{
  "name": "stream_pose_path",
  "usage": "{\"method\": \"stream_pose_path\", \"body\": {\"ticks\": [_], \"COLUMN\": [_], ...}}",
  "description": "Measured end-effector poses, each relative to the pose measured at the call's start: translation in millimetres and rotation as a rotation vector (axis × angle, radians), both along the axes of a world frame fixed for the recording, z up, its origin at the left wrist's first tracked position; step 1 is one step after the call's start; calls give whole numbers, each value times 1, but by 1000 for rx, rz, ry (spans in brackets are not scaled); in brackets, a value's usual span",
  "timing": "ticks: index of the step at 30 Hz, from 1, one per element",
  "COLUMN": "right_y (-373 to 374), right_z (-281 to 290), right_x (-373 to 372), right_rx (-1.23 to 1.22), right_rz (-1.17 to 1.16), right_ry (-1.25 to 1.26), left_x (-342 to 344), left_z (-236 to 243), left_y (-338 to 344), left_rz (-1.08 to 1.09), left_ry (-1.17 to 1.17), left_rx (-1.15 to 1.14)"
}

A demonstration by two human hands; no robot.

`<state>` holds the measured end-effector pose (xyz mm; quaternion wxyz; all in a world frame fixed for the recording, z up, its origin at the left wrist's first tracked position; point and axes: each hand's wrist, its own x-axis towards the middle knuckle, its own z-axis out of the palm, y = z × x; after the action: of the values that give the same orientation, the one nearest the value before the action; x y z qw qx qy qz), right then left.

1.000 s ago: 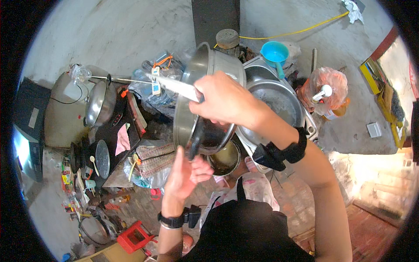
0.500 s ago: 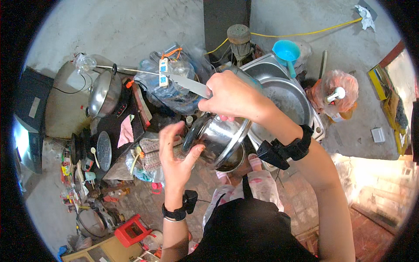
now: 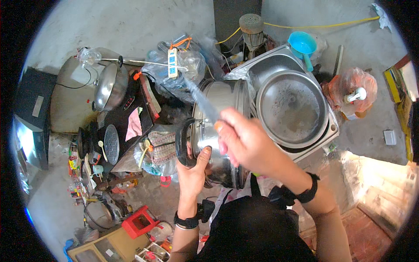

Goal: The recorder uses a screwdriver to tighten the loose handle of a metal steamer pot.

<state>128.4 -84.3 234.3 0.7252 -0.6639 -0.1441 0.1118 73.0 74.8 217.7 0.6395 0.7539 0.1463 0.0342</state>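
Note:
A shiny stainless steel pot [image 3: 218, 102] is tipped on its side in front of my body. My left hand [image 3: 191, 172] is closed round its black loop handle [image 3: 182, 150], with the thumb lying on the steel wall. In my right hand [image 3: 244, 142] is a knife [image 3: 201, 101], its blade blurred by motion and pointing up and left across the front of the pot. The right fingers are wrapped round the knife's handle, which they mostly hide. My right forearm covers part of the pot's lower right side.
Right of the pot, a wide metal basin [image 3: 293, 133] rests in a steel sink [image 3: 279, 53]. A blue dipper [image 3: 302, 43] is on the sink's far edge. Leftward are a power strip [image 3: 173, 64] on plastic bags, a lidded wok [image 3: 108, 89] and a pink cloth [image 3: 134, 124].
My left hand, open beside the pot before, has closed on its handle. The pot has risen and looks larger. My right hand has moved down and right with the knife.

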Motion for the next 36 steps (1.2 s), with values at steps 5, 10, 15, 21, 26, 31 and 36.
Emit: {"method": "stream_pose_path", "body": {"ticks": [5, 10, 15, 21, 26, 31, 36], "right_y": [19, 26, 24, 21, 21, 16, 14], "right_z": [-9, -7, -10, -9, -4, 0, -7], "right_x": [-21, -19, -10, -11, -21, -16, -26], "right_rx": [-200, -353, -413, -328, -253, -386, -214], "right_rz": [-127, -114, -151, -119, 48, -159, -65], "right_ry": [-322, -381, -373, -235, -438, -378, -441], "left_x": [-6, -11, -14, -17, -25, -29, -26], "left_z": [-9, -23, -16, -10, -17, -6, -8], "left_y": [-14, -14, -19, -18, -1, -11, -16], "left_rz": [48, 122, 65, 95, 134, 20, 82], "left_ry": [-115, -184, -167, -131, -216, -169, -257], "left_rx": [30, -17, 72, 47, 97, 214, 144]}}
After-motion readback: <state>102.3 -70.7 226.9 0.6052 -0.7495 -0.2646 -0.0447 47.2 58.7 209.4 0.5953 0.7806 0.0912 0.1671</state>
